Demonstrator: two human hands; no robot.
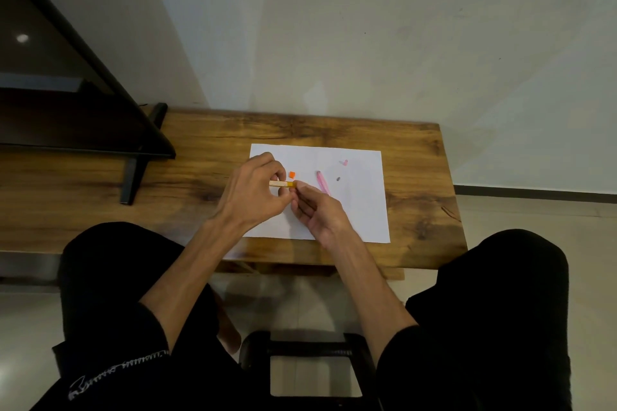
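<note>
Orange pen barrel (282, 183) is being held level just above the white sheet of paper (362, 210), its pale stretch running leftward and its orange end pointing right. The fingertips (298, 186) of the right hand (317, 210) are pinching that orange end, thumb and forefinger closing together on it, while the other fingers are curling loosely beneath. The left hand (253, 192) is gripping the pale end, its fingers bending over the barrel from above and hiding the far tip. Both hands are hovering over the left half of the sheet, wrists nearly touching it. Just beyond the barrel, a small orange piece (292, 174) is lying on the paper; to its right a pink pen (322, 182) is resting at a slant, with a tiny grey part (338, 179) beside it and a little pink part (344, 162) further back. The sheet is sitting on a wooden table (420, 177), and a dark screen (66, 93) is standing at the table's left on a black foot (133, 177).
</note>
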